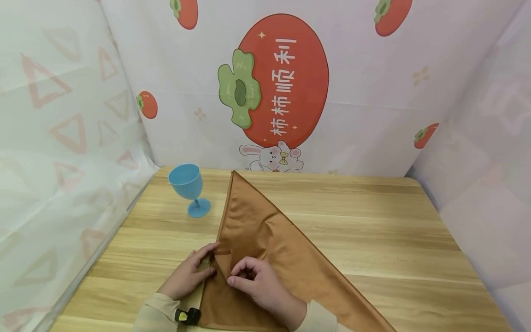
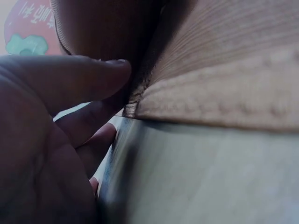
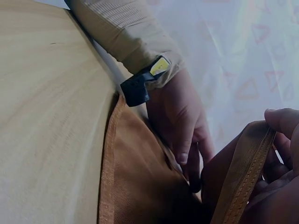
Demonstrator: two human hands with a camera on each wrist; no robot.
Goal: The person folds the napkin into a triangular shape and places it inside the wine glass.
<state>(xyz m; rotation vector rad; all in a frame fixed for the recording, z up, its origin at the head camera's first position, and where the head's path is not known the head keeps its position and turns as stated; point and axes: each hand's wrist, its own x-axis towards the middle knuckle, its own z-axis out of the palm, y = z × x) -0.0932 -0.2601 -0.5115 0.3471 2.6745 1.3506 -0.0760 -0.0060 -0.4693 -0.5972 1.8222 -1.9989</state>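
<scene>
A brown satin cloth (image 1: 286,249) lies folded to a long triangle on the table. My right hand (image 1: 261,283) pinches a lifted corner of its upper layer between thumb and forefinger; the right wrist view shows the stitched hem (image 3: 243,186) at those fingertips. At the cloth's left edge rests my left hand (image 1: 188,276), its fingers extended and touching the fabric close to the small raised fold. In the left wrist view, the left thumb (image 2: 103,77) lies against the cloth beside a hemmed edge (image 2: 215,109).
A blue goblet (image 1: 186,182) stands at the back left of the wooden table (image 1: 373,221). White printed sheets (image 1: 365,83) hang behind and along both sides. A black wrist device (image 1: 188,316) with a yellow label is on the left wrist, near the cloth's front left corner.
</scene>
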